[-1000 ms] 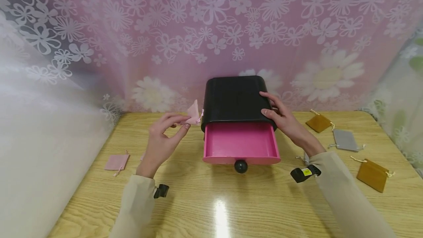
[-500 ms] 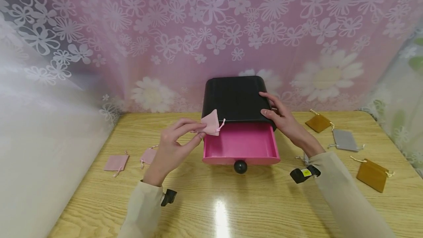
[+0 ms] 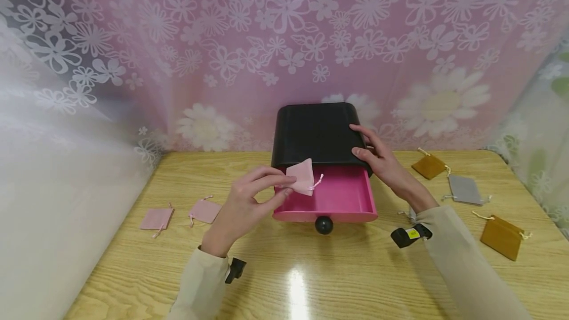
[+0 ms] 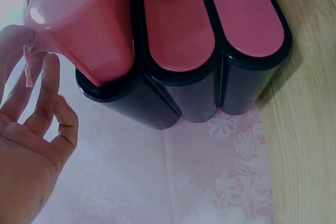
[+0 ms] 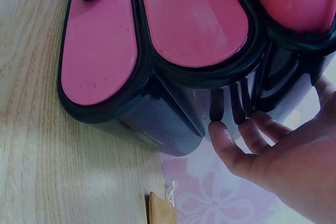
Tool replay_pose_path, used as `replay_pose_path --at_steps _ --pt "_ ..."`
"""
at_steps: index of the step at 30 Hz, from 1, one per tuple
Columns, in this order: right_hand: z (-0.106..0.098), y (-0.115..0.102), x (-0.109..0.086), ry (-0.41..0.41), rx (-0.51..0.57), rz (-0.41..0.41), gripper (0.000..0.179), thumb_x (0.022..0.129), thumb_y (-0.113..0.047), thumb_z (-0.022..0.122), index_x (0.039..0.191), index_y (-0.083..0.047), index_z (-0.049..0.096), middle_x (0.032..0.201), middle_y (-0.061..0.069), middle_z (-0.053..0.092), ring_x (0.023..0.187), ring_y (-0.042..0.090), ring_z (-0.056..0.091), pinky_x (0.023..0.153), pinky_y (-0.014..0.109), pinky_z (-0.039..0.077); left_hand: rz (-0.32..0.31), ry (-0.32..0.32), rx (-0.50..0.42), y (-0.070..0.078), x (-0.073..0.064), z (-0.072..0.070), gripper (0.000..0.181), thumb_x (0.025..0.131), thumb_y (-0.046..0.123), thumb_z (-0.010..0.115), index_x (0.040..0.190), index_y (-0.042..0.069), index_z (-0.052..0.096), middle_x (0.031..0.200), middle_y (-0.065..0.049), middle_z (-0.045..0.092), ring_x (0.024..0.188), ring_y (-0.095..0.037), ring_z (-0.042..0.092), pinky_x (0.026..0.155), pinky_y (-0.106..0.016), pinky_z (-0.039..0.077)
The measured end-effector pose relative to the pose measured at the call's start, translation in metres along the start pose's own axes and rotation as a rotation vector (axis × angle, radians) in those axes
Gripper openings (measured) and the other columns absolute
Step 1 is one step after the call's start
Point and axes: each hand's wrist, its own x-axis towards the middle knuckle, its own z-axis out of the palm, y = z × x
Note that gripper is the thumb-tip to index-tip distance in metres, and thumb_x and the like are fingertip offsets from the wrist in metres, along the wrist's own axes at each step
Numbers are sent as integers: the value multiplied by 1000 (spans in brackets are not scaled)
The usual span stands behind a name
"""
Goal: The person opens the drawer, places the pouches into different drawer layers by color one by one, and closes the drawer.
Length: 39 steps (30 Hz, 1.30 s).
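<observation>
A small pink drawstring pouch (image 3: 302, 177) is pinched between the thumb and fingers of my left hand (image 3: 253, 196), over the left part of a pulled-out pink drawer (image 3: 346, 199). Its pale cord (image 4: 28, 66) dangles beside the drawer in the left wrist view. The drawer belongs to a black cabinet (image 3: 317, 132) with three stacked tiers; the two lower pink drawers (image 4: 178, 30) are closed. My right hand (image 3: 384, 162) rests on the cabinet's right side, thumb and index finger at the top edge. In the right wrist view, its other fingertips (image 5: 220, 129) touch the side wall.
Two pink pouches, one outer (image 3: 157, 219) and one inner (image 3: 205, 210), lie on the wooden table (image 3: 249, 280) at left. At right lie two brown pouches, far (image 3: 428, 166) and near (image 3: 502, 237), a grey pouch (image 3: 464, 189), and another partly behind my right wrist.
My left hand has carried the pink pouch rightward and toward me, from beside the cabinet to over the drawer. The inner pink pouch has come into fuller view. My right hand stays in place.
</observation>
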Motion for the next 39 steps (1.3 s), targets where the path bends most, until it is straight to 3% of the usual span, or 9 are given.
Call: replay_pose_path --at_steps 8,16,23,39 --pt "0 0 0 7 -5 -2 62 107 -23 48 163 -25 22 171 14 12 149 47 30 116 66 28 -39 -69 13 4 0 6 29 88 11 80 116 19 78 106 6 72 90 -6 63 71 -19 50" --pt "1 1 0 12 -20 5 60 108 -25 48 163 -27 24 169 17 18 145 45 36 114 59 33 -100 -122 -25 6 0 10 27 91 13 77 118 21 77 107 7 73 86 -3 62 67 -19 49" --pt "0 0 -1 2 -14 10 63 107 -25 47 164 -27 21 170 17 14 147 46 32 115 64 31 -115 -134 -24 6 1 10 27 92 13 76 119 20 77 109 7 73 83 -3 61 64 -19 47" --pt "-1 1 0 0 -13 6 62 108 -26 47 164 -28 21 167 20 22 144 45 36 113 59 34 -149 -135 5 6 0 10 24 93 19 76 117 16 77 114 3 72 88 -4 63 78 -24 53"
